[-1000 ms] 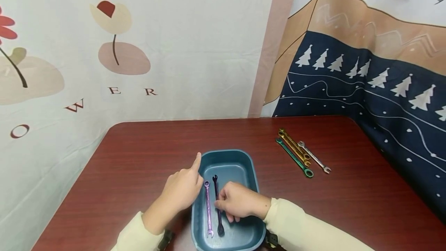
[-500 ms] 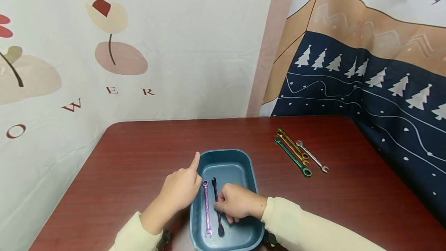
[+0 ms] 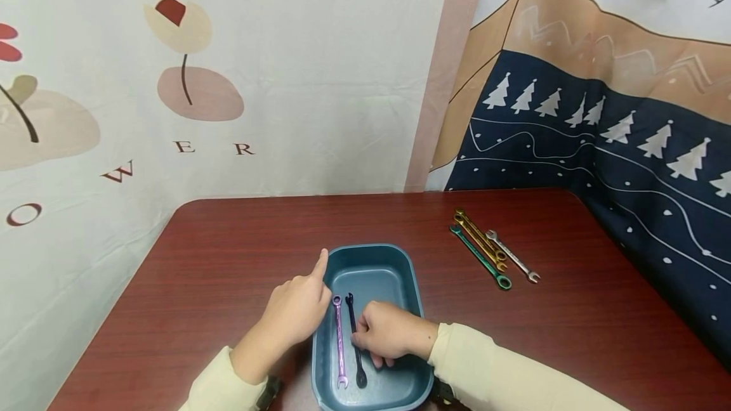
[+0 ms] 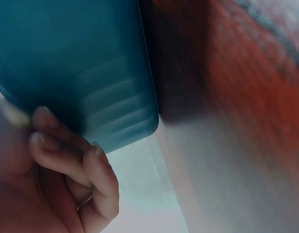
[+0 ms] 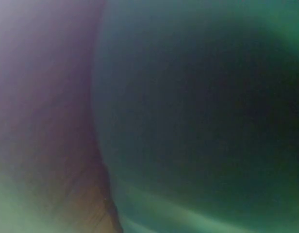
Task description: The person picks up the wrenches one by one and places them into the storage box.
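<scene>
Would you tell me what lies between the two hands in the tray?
In the head view, the purple wrench lies between the left hand and right hand.

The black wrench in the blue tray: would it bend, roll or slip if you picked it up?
The black wrench looks like thin metal, so it probably stays stiff. It lies flat in the blue tray beside the purple wrench, so rolling seems unlikely. Its slim, smooth shaft might slip in the right hand, which touches it.
</scene>
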Tool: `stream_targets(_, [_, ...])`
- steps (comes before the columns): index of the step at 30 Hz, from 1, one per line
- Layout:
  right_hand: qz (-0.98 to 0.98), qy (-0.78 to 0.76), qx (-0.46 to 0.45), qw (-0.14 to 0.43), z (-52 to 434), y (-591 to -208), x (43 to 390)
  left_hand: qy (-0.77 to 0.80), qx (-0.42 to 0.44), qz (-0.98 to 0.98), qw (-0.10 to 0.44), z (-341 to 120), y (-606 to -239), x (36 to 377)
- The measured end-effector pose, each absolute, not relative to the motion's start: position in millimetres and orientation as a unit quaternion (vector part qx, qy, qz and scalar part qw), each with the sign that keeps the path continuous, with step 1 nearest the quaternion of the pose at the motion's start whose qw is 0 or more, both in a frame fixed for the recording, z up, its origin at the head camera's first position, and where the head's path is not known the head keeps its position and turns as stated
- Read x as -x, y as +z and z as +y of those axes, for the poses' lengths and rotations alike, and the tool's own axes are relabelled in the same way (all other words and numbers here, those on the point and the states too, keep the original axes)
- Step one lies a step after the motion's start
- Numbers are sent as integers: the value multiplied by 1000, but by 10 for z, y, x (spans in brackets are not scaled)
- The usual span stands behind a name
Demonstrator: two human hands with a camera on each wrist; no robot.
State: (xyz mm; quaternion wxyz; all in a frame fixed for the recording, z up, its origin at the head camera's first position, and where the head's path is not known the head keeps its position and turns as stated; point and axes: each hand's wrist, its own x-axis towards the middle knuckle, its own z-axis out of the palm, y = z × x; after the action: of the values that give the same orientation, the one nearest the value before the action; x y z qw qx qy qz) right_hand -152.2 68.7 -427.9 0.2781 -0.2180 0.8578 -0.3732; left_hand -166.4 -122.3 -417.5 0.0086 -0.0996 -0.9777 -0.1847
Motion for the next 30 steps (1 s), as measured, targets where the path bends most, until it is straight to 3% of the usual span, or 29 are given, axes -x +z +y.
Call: stream_targets(30, [877, -354, 228, 233, 674, -4264, 1503, -181, 104, -978, 11, -1239, -4170, 1682])
